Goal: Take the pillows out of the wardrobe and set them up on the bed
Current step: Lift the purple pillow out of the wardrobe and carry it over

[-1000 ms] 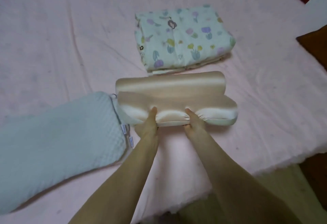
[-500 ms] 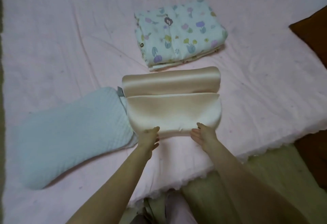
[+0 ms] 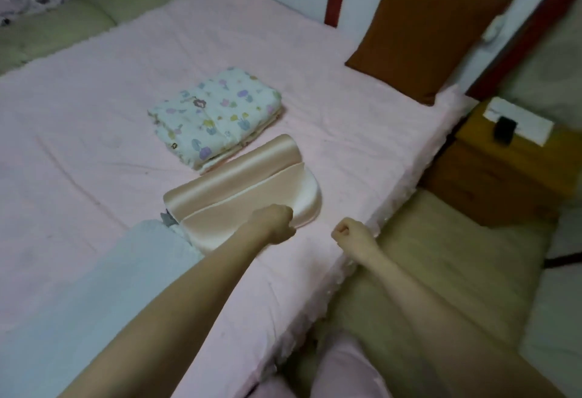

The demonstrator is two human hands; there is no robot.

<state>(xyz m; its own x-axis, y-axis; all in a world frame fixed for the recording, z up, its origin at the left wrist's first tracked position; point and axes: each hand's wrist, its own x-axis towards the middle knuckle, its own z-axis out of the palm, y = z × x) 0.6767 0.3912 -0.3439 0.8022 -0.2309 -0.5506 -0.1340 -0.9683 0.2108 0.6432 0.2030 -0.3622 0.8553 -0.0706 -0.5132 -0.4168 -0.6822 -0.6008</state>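
Note:
A beige satin contour pillow (image 3: pixel 245 190) lies on the pink bed (image 3: pixel 94 120) near its front edge. Against its left end lies a light blue quilted pillow (image 3: pixel 104 287), partly hidden by my left forearm. My left hand (image 3: pixel 274 223) is curled into a fist over the beige pillow's near edge and shows no grip on it. My right hand (image 3: pixel 351 234) is also a fist. It holds nothing and hovers over the bed's edge, to the right of the pillow.
A folded floral blanket (image 3: pixel 217 117) lies just beyond the beige pillow. A brown cushion (image 3: pixel 425 29) leans on the headboard at the right. A wooden nightstand (image 3: pixel 497 171) stands beside the bed, and a green sofa (image 3: pixel 63 4) lies beyond it.
Both hands have come off the beige pillow's near edge and curled into fists. The view has lifted and swung right, so the headboard and nightstand now show.

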